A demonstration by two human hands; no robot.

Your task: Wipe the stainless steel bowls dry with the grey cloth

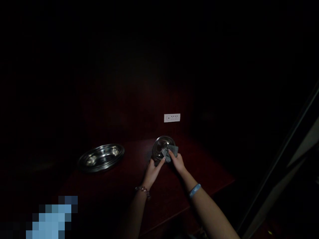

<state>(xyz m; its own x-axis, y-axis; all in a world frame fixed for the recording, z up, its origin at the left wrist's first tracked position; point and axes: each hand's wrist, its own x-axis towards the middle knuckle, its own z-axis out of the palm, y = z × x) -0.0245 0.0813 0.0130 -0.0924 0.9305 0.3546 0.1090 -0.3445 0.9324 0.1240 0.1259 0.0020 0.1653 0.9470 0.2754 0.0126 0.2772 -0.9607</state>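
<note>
A small round metal bowl (158,146) with a shiny rim is held tilted above the dark red tabletop. My left hand (152,171) is closed on its near left edge, thumb on top; the fingers underneath are hidden. My right hand (177,162) pinches a grey cloth (172,150) against the bowl's near right side, with the thumb on the cloth. Part of the cloth spreads over the bowl's inside and reaches my left thumb. A bead bracelet circles my left wrist, and a blue band my right.
A larger oval metal dish (103,167) lies on the table (169,199) to the left. Behind the bowl, a white socket panel (171,118) is set in the dark wall. The table's right corner lies near a pale slanted edge. A pixelated blue patch covers the lower left.
</note>
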